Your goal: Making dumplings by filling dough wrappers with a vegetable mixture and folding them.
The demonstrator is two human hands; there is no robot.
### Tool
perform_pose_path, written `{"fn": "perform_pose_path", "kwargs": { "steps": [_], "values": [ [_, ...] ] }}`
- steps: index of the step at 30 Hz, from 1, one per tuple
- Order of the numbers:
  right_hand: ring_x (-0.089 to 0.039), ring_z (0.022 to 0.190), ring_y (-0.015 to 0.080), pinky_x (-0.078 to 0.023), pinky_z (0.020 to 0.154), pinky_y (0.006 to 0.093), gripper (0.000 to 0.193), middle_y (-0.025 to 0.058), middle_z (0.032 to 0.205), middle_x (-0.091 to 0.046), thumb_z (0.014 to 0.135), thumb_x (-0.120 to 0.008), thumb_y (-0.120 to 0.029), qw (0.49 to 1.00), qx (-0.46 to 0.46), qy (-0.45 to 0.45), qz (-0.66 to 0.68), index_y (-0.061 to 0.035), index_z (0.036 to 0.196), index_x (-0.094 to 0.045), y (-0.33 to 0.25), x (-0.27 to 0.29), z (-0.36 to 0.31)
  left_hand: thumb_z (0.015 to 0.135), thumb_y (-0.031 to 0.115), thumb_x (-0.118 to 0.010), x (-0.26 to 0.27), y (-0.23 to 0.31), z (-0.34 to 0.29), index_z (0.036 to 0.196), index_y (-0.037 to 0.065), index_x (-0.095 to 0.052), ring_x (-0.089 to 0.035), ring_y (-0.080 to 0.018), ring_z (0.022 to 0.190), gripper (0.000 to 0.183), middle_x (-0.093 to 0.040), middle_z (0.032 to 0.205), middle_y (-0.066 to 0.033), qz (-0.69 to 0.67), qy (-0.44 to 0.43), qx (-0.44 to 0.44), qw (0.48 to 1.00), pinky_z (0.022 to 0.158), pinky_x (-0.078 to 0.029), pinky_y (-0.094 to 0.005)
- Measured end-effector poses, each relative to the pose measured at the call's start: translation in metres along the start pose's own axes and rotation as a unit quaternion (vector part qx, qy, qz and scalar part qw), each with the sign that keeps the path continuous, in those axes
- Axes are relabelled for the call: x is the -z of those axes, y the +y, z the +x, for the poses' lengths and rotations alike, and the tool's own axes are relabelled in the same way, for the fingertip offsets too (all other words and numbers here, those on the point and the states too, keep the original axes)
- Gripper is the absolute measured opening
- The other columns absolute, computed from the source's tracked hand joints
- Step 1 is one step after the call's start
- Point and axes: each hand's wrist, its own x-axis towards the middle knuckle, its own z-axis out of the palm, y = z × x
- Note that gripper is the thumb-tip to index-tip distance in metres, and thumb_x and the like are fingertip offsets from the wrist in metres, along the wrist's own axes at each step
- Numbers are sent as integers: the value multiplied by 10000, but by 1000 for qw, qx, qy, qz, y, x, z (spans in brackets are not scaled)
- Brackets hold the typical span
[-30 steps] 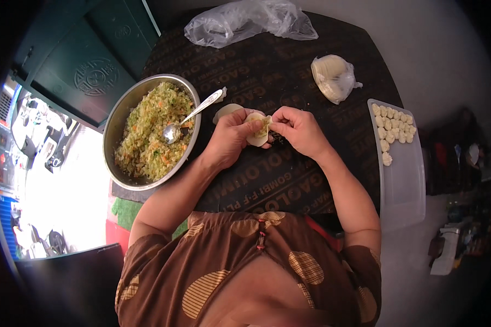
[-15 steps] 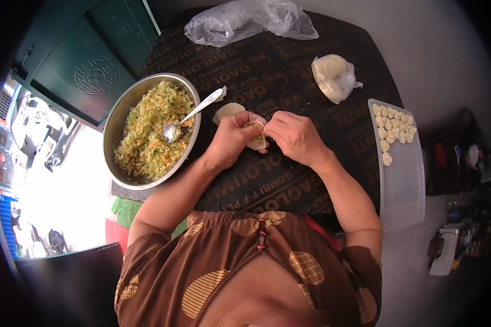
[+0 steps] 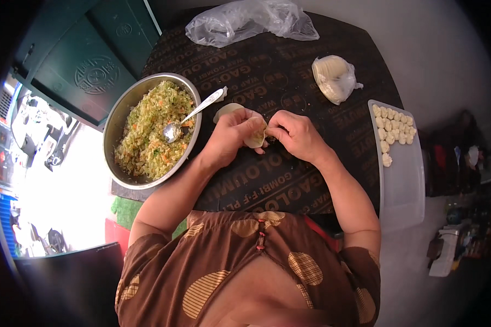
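A pale round dumpling wrapper (image 3: 255, 139) is held over the table between my two hands, partly folded, with its filling mostly hidden. My left hand (image 3: 233, 133) cradles it, thumb pressed on its upper side. The fingertips of my right hand (image 3: 295, 133) pinch its right edge. Behind my left hand, a loose flat wrapper (image 3: 222, 113) lies on the table, partly covered. To the left stands a large steel bowl (image 3: 108, 147) of chopped vegetable filling (image 3: 153, 131). A metal spoon (image 3: 202, 105) rests in it, its patterned handle leaning over the right rim.
A plastic bag with a stack of round wrappers (image 3: 334, 79) sits at the table's right rear. Crumpled clear plastic (image 3: 251, 23) lies along the far edge. On the right, a translucent tray (image 3: 402, 185) holds several rows of finished dumplings (image 3: 393, 125). The dark patterned table (image 3: 256, 185) has rounded edges.
My right hand's fingers have shifted slightly along the wrapper's edge, and the left hand has turned a little around it. The bowl, spoon and tray have stayed in place.
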Motion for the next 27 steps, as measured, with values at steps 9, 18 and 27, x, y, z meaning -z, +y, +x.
{"fn": "perform_pose_path", "kwargs": {
  "steps": [9, 18, 27],
  "values": [
    [-627, 700, 263, -486, 620, 330, 76, 121, 786, -611, 826, -646, -17, 1000, 3, -6, 1, -5, 856, -577, 3, 2, -1, 947, 129, -523, 5, -7, 4, 1024, -56, -541, -665, -204, 706, 202, -639, 892, -139, 22, -2, -22, 1000, 575, -567, -289],
    [-631, 714, 298, -491, 615, 353, 73, 127, 797, -618, 825, -647, -28, 999, 33, 1, -30, -12, 856, -583, 3, -2, -2, 920, 78, -561, 3, -8, 5, 995, -47, -558, -657, -171, 667, 146, -645, 825, -114, 55, 9, -36, 998, 540, -556, -265],
    [-623, 701, 305, -481, 601, 358, 98, 127, 795, -611, 823, -650, -28, 999, 15, 3, -38, -17, 875, -567, -8, -1, 0, 916, 46, -568, 1, -10, 3, 961, -37, -562, -642, -139, 634, 95, -641, 795, -87, 113, 8, -31, 993, 516, -541, -248]
  ]
}}
